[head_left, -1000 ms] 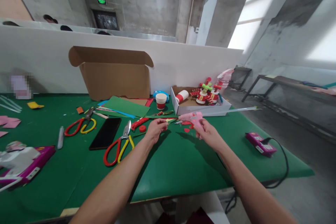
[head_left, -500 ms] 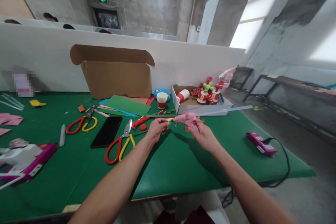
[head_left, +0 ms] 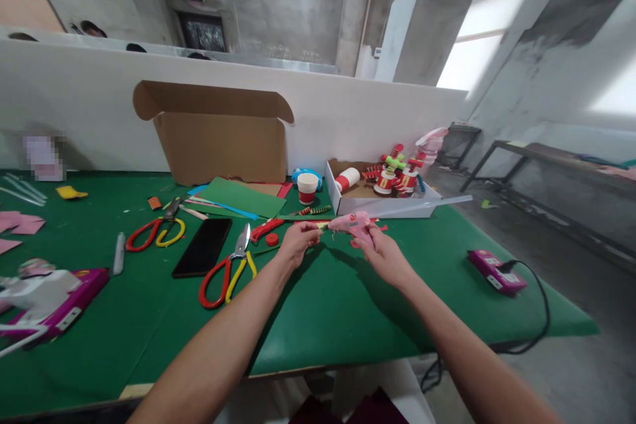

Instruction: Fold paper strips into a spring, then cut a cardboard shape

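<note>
Your right hand (head_left: 387, 253) is wrapped round the pink glue gun (head_left: 354, 221), held just above the green table (head_left: 342, 331) with its nozzle toward your left hand (head_left: 298, 242), which pinches a small green piece (head_left: 322, 227) between thumb and fingers; whether the trigger is squeezed, you cannot tell from here. The nozzle sits right by your left fingertips, so if the gun is hot, a slip or an overlong squeeze could burn them or smear glue over so small a piece. A clear rod (head_left: 458, 200) seems to run from the gun's rear past the white box (head_left: 385, 209); swing the gun and it could catch the box or drag the aim off. The scissors (head_left: 240, 250) lie near your left forearm, blades pointing away, and a careless pull back of that arm could knock them.
</note>
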Demonstrator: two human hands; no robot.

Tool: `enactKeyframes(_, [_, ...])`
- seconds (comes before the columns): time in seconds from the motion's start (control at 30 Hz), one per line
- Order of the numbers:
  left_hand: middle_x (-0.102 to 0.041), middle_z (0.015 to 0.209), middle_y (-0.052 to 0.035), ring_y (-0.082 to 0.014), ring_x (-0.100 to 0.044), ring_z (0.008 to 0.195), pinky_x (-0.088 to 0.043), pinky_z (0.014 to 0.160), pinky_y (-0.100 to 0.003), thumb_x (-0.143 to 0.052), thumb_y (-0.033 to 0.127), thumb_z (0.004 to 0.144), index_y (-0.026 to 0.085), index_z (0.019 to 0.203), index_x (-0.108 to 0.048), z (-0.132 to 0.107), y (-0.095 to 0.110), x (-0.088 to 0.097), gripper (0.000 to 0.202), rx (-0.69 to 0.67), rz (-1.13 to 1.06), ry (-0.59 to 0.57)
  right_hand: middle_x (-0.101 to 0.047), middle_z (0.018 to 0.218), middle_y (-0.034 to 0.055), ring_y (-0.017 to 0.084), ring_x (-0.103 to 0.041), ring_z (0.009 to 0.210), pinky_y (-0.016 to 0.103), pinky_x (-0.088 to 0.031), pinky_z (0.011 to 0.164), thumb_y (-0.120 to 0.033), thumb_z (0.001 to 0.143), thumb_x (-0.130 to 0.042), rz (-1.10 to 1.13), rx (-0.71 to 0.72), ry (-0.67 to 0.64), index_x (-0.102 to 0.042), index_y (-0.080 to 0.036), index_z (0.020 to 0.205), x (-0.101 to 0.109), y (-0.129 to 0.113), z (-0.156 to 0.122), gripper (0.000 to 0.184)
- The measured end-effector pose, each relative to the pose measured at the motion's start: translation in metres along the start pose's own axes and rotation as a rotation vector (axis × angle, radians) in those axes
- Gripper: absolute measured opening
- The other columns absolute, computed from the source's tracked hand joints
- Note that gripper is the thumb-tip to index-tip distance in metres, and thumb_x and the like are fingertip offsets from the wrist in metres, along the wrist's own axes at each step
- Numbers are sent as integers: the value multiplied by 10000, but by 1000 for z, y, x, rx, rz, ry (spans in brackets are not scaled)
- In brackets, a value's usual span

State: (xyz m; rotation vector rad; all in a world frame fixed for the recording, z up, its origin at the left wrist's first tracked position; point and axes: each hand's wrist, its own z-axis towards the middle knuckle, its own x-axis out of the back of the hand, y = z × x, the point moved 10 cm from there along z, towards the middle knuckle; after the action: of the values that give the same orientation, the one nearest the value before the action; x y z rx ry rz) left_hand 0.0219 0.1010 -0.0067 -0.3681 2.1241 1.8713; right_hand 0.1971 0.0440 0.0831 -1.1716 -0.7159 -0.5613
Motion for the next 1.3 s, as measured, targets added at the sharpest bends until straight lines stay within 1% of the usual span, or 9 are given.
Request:
enactKeyframes(0.13, [-584,581,7,-82,-512,514,-396,550,-242,-811,177,469,122,639,-606,0,0,0,271,0,1,-4,-653,811,80,213,-615,757,298,-444,682,-375,886,-443,-12,17,13,-535,-169,1008,1,-1,0,257])
enactKeyframes(0.27, [-582,577,11,-81,-512,510,-403,555,-245,-810,174,470,124,636,-603,0,0,0,271,4,1,-3,-652,791,79,217,-615,741,296,-443,669,-365,888,-442,-9,14,3,-527,-150,1094,0,0,0,309])
enactKeyframes(0.47, [-583,566,8,-81,-510,502,-393,541,-241,-807,181,454,122,633,-606,-1,1,-1,276,1,-1,0,-664,797,77,222,-632,774,294,-450,687,-354,898,-452,-4,33,4,-526,-158,1160,0,-1,0,336])
enactKeyframes(0.57, [-585,560,11,-82,-511,499,-399,544,-244,-807,186,438,122,624,-608,-1,2,-1,280,-4,-7,0,-674,822,87,228,-642,793,297,-458,700,-364,899,-447,-20,19,-7,-525,-149,1161,-1,0,0,347])
enactKeyframes(0.77, [-576,552,10,-82,-503,497,-382,527,-240,-807,191,453,128,621,-605,0,1,-2,271,-7,10,-5,-689,955,137,244,-659,857,301,-468,711,-364,899,-445,-30,-8,-13,-521,-131,1154,-2,1,0,354])
enactKeyframes(1.0, [-576,571,14,-81,-508,510,-392,539,-243,-806,189,443,127,642,-616,0,1,1,282,-2,11,10,-696,1010,137,252,-663,939,300,-478,732,-334,896,-462,9,8,-6,-520,-153,1167,-3,1,0,331])
enactKeyframes(1.3, [-578,555,8,-82,-504,507,-388,531,-236,-810,202,447,129,625,-619,-1,2,0,271,-8,16,7,-686,1039,136,253,-655,946,308,-467,741,-346,900,-458,19,-3,-14,-520,-163,1150,-5,2,-1,316])
